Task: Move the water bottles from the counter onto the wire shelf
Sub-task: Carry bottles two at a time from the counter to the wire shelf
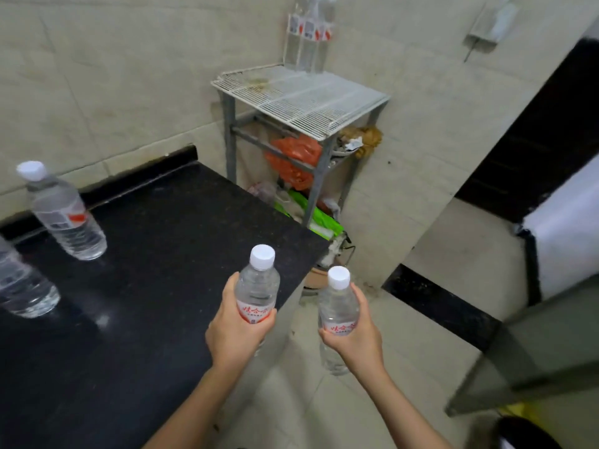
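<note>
Left hand is curled round one bottle, right hand round another bottle. Two more bottles are seen on the tabletop.

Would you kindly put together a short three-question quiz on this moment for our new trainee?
1. True or false: the left hand grips the left bottle and the right hand grips the right bottle.
2. How many bottles stand on the black counter? A) none B) two C) five
3. Fill in: the shelf bottles stand at the ____ corner of the wire shelf, against the wall.

Key
1. True.
2. B: the upright counter bottle and the cut-off bottle at the left edge of the view.
3. Back.
</note>
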